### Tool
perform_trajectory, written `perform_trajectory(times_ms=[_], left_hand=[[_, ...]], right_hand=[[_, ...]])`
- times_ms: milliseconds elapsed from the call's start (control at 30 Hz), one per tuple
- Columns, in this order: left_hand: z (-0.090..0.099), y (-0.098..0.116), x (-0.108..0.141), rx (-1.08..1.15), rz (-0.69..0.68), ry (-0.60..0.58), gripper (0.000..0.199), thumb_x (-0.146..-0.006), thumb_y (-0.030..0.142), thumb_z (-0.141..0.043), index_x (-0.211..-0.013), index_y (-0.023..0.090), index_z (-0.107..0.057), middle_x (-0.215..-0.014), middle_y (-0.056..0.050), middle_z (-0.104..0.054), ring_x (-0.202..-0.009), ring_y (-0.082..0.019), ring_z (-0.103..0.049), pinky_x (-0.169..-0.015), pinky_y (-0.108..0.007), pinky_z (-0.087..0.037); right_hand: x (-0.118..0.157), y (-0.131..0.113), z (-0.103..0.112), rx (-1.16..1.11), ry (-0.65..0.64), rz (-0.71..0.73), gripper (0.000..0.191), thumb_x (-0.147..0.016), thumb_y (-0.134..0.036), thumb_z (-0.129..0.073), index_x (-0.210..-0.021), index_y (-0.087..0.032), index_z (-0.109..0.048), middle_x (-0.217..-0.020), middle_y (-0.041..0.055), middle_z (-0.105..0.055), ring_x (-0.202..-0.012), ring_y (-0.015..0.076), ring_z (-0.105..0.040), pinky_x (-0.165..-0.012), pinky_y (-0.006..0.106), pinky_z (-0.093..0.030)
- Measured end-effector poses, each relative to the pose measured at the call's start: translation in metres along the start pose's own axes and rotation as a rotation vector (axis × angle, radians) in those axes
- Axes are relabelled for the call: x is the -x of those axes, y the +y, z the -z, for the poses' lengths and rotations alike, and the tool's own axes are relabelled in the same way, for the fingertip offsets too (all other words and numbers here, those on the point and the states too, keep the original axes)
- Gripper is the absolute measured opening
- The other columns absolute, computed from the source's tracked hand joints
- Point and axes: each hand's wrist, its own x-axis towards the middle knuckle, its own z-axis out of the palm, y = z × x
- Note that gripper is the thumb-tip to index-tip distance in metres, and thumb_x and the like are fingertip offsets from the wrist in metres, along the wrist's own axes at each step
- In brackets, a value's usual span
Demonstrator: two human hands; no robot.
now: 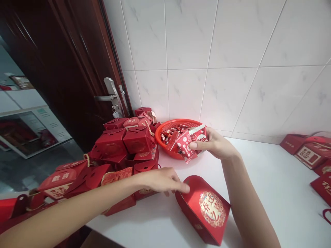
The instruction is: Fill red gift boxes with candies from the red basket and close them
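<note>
My right hand (214, 143) pinches several red and white candy packets (184, 144) over the front of a red plastic basket (157, 136) of wrapped candies. Below it, my left hand (165, 181) reaches to the top end of a red box (201, 210) that lies tilted on the white table. The left thumb rests at the box's edge, and the other fingers curl beneath, partly hidden. A round gold emblem with Chinese characters decorates the box.
Many red gift boxes (111, 143) are heaped on the left, some with rope handles. More red boxes (310, 153) lie at the right edge of the white table (266, 179). Behind are a tiled wall (186, 41) and a dark door (64, 55) with a metal handle.
</note>
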Motion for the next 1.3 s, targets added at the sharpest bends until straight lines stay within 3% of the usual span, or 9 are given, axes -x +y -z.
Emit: perform_trajectory(times_ms=[133, 233, 333, 467, 567, 700, 933, 1067, 1300], left_hand=[[-0.018, -0.006, -0.002, -0.100, -0.068, 0.010, 0.028, -0.065, 0.044, -0.079, -0.065, 0.019, -0.067, -0.056, 0.002, -0.060, -0.054, -0.013, -0.054, -0.052, -0.023, -0.039], [-0.031, -0.011, -0.009, 0.192, -0.008, -0.012, 0.026, -0.070, 0.042, -0.075, -0.075, 0.019, -0.062, -0.061, 0.003, -0.060, -0.053, -0.013, -0.059, -0.054, -0.024, -0.045], [-0.032, -0.003, -0.010, 0.343, -0.142, 0.076, 0.025, -0.079, 0.040, -0.066, -0.080, 0.019, -0.052, -0.075, 0.002, -0.061, -0.058, -0.013, -0.063, -0.059, -0.028, -0.051], [-0.016, 0.019, 0.005, -0.324, -0.515, 0.437, 0.017, -0.094, 0.027, -0.049, -0.084, 0.018, -0.059, -0.087, -0.003, -0.061, -0.080, -0.016, -0.060, -0.077, -0.030, -0.050], [-0.004, 0.027, 0.012, -0.773, -0.656, 0.594, 0.025, -0.098, 0.020, -0.042, -0.093, 0.019, -0.066, -0.095, -0.007, -0.060, -0.081, -0.017, -0.057, -0.079, -0.030, -0.050], [-0.002, 0.019, 0.008, -0.959, -0.719, 0.564, 0.027, -0.097, 0.015, -0.044, -0.092, 0.018, -0.070, -0.099, -0.010, -0.062, -0.091, -0.021, -0.060, -0.087, -0.033, -0.051], [-0.003, 0.004, 0.009, -0.628, -0.633, 0.454, 0.031, -0.098, 0.024, -0.044, -0.106, 0.028, -0.075, -0.114, -0.003, -0.066, -0.101, -0.019, -0.062, -0.094, -0.031, -0.052], [0.005, 0.000, 0.019, -0.539, -0.621, 0.421, 0.027, -0.097, 0.027, -0.051, -0.106, 0.026, -0.076, -0.131, -0.007, -0.059, -0.115, -0.022, -0.059, -0.103, -0.035, -0.047], [0.015, -0.002, 0.031, -0.433, -0.429, 0.342, 0.026, -0.092, 0.030, -0.057, -0.079, 0.023, -0.078, -0.126, -0.006, -0.058, -0.094, -0.018, -0.065, -0.089, -0.029, -0.049]], right_hand=[[0.003, -0.003, 0.002, -0.026, 0.031, 0.016, 0.026, -0.071, -0.039, -0.084, -0.080, -0.018, -0.071, -0.072, 0.0017, -0.068, -0.064, 0.0147, -0.061, -0.057, 0.025, -0.052], [0.008, -0.009, 0.006, -0.064, 0.118, 0.066, 0.026, -0.069, -0.038, -0.085, -0.081, -0.018, -0.073, -0.073, 0.0025, -0.070, -0.066, 0.0165, -0.065, -0.060, 0.028, -0.054], [0.013, -0.016, 0.009, -0.148, 0.256, 0.143, 0.028, -0.067, -0.041, -0.086, -0.079, -0.020, -0.073, -0.072, 0.0028, -0.071, -0.069, 0.0205, -0.068, -0.064, 0.032, -0.057], [0.017, -0.020, 0.015, -0.223, 0.393, 0.196, 0.028, -0.065, -0.043, -0.087, -0.075, -0.021, -0.073, -0.071, 0.0027, -0.070, -0.070, 0.0230, -0.070, -0.064, 0.033, -0.056], [0.020, -0.020, 0.019, -0.210, 0.375, 0.157, 0.029, -0.065, -0.044, -0.087, -0.073, -0.020, -0.072, -0.071, 0.0036, -0.070, -0.069, 0.0223, -0.068, -0.061, 0.031, -0.054], [0.020, -0.014, 0.020, -0.164, 0.107, 0.057, 0.029, -0.069, -0.042, -0.085, -0.077, -0.018, -0.072, -0.070, 0.0030, -0.070, -0.064, 0.0178, -0.065, -0.058, 0.027, -0.052], [0.001, 0.010, 0.012, -0.119, -0.329, -0.089, 0.027, -0.071, -0.037, -0.083, -0.076, -0.014, -0.069, -0.064, -0.0003, -0.064, -0.056, 0.0112, -0.057, -0.050, 0.020, -0.047], [-0.006, 0.022, 0.014, -0.055, -0.356, -0.164, 0.027, -0.071, -0.037, -0.083, -0.075, -0.014, -0.069, -0.067, -0.0009, -0.064, -0.060, 0.0103, -0.057, -0.054, 0.020, -0.047], [0.007, 0.005, 0.015, 0.352, -0.175, -0.326, 0.021, -0.074, -0.036, -0.078, -0.079, -0.019, -0.067, -0.070, -0.0014, -0.063, -0.063, 0.0138, -0.057, -0.053, 0.023, -0.046]])
